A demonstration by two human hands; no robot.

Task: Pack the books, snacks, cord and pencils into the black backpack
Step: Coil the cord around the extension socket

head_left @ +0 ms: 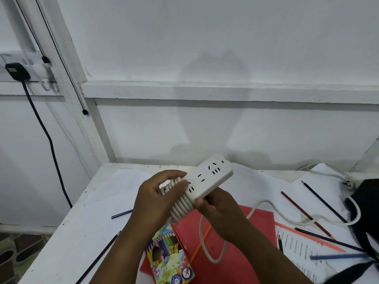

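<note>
I hold a white power strip point(209, 177) above the table, with its grey-white cord point(181, 203) wound in several turns round one end. My left hand point(155, 199) grips the wound coils. My right hand point(219, 212) holds the strip from below at its near end. The loose rest of the cord point(264, 203) trails over a red book point(231, 249) to the right, toward the black backpack point(367, 203) at the right edge. A colourful pencil box point(167, 259) lies below my hands. Loose pencils point(305, 213) are scattered on the table.
The white table point(82, 232) stands against a white wall. Printed paper sheets point(297, 253) lie at the right under the pencils. A black adapter point(14, 70) with a dark cable is plugged into a wall socket at the far left. The table's left edge drops to a tiled floor.
</note>
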